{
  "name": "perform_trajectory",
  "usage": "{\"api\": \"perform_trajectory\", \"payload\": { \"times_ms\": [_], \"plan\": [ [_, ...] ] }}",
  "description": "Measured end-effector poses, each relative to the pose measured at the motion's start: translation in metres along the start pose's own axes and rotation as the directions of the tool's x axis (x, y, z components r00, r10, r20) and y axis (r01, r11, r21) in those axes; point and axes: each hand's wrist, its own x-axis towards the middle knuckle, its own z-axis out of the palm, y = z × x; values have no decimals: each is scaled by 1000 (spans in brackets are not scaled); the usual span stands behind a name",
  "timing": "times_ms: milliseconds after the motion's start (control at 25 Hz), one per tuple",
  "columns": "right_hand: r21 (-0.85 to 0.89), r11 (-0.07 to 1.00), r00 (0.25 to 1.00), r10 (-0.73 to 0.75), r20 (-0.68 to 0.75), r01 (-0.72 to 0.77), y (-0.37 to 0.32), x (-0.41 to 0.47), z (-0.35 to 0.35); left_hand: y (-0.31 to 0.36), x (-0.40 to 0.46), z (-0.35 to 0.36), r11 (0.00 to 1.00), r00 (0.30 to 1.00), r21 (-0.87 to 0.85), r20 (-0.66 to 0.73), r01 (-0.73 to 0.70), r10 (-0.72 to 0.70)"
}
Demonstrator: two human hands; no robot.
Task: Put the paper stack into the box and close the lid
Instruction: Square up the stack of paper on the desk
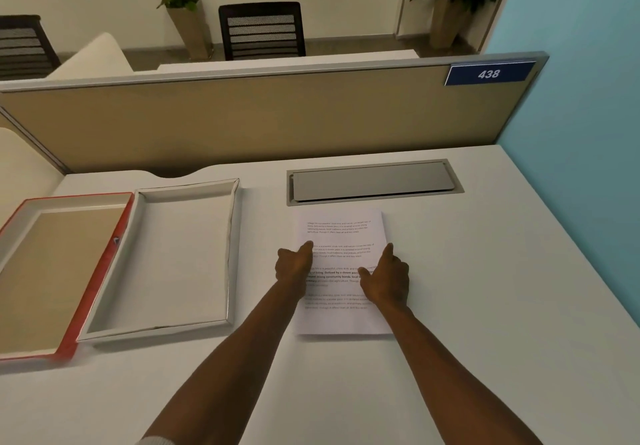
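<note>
At centre frame a white printed paper stack [341,271] lies flat on the pale desk [485,271]; left hand [294,266] and right hand [386,280] rest loosely curled, gripping nothing; best squared first, then lifted toward the open white box [180,261], red-edged lid [52,271] at left.

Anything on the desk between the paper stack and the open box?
Nothing visible. The paper stack lies under both hands, left hand, right hand. Bare desk separates it from the open box, whose near wall it must clear.
</note>
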Motion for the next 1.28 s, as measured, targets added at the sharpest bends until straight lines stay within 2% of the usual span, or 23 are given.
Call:
{"api": "perform_trajectory", "payload": {
  "times_ms": [80,320,440,480,760,840,960,1080,1160,1280],
  "plan": [
    [5,1000,1000,-2,-6,2,1,1,1,6,5,-3,999,999,-31,42,31,-30],
    [4,1000,1000,7,-6,-7,1,3,1,20,16,-1,996,994,85,110,8,-17],
    [14,1000,1000,12,-12,-12,3,3,3,21,20,4,953,999,304,40,-18,6],
    [12,1000,1000,12,-15,-12,3,3,3,21,18,8,943,999,330,24,-32,25],
    [22,1000,1000,14,-14,-14,4,4,4,26,6,15,946,995,312,65,-92,75],
    [34,999,1000,16,-11,-15,4,3,4,24,8,11,965,989,229,107,-126,103],
    [33,999,1000,15,-14,-15,4,3,5,26,10,0,997,995,77,101,-25,18],
    [49,999,1000,12,-17,-12,5,3,5,26,12,-9,998,944,2,323,69,-66],
    [47,999,1000,16,-17,-15,7,4,5,25,9,-8,999,915,28,401,37,-45],
    [46,999,1000,0,-9,0,14,6,4,25,-2,-3,996,937,53,345,-74,51]
  ]
}}
